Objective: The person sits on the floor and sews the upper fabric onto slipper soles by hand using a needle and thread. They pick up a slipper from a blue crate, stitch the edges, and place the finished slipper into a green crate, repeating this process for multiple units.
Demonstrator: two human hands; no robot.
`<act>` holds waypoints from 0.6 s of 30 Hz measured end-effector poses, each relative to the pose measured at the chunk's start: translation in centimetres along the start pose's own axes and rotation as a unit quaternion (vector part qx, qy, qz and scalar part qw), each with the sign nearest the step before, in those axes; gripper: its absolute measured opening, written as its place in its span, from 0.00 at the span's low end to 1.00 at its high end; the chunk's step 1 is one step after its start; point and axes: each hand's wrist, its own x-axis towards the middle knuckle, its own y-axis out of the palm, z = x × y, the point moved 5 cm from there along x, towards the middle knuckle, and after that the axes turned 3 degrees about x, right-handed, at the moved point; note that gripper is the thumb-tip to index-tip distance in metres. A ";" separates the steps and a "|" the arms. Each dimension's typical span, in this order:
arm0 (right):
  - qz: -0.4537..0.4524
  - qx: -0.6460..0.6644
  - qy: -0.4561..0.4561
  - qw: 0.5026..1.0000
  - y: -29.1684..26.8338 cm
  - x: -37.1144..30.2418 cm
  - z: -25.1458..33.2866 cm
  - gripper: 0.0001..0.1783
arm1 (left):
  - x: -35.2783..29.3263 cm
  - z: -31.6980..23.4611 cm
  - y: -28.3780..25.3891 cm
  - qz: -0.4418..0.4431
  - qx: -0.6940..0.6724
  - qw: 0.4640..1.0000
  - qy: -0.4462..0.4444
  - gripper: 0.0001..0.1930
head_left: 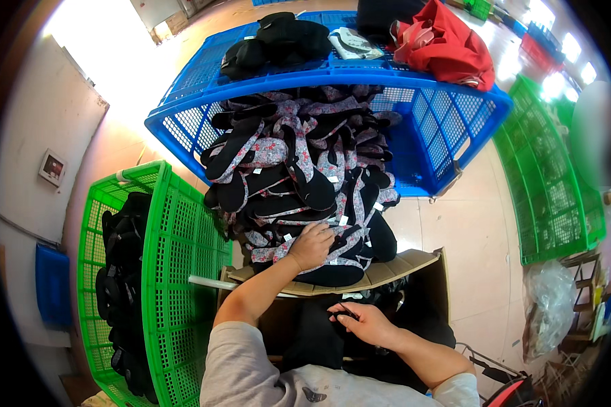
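My left hand (pixel 312 245) reaches forward into the front of a heap of slippers. Its fingers are curled on a floral slipper (pixel 346 241) with a grey and pink pattern; the fingertips are partly hidden. Black soles and small white tags show among the heaped slippers (pixel 309 183). Close to my body, above my dark-clothed lap, my right hand (pixel 365 323) is closed around a small black tool (pixel 346 312), whose exact kind I cannot make out. Between the two hands runs the curved edge of a cardboard box (pixel 387 273).
The slippers spill from a blue crate (pixel 482 122) lying on its side, with black items (pixel 278 44) and red cloth (pixel 448 51) on top. A green crate (pixel 187 251) of black items stands left. Another green crate (pixel 546 183) and a clear plastic bag (pixel 550 298) are right.
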 end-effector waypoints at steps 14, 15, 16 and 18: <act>-0.004 -0.031 -0.004 1.000 -0.4 -0.2 0.6 0.17 | 6.6 20.0 -16.1 -0.138 0.303 0.901 -0.279 0.22; -0.008 -0.036 -0.016 0.999 -0.4 -0.2 0.3 0.17 | 5.6 23.8 -16.3 -0.114 0.296 0.883 -0.346 0.25; -0.014 -0.054 -0.023 0.998 -0.6 -0.2 0.2 0.17 | 4.9 26.9 -16.2 -0.095 0.240 0.869 -0.421 0.30; -0.021 -0.091 -0.041 0.995 -0.9 0.0 0.2 0.17 | 2.3 32.7 -15.5 -0.069 0.135 0.829 -0.539 0.39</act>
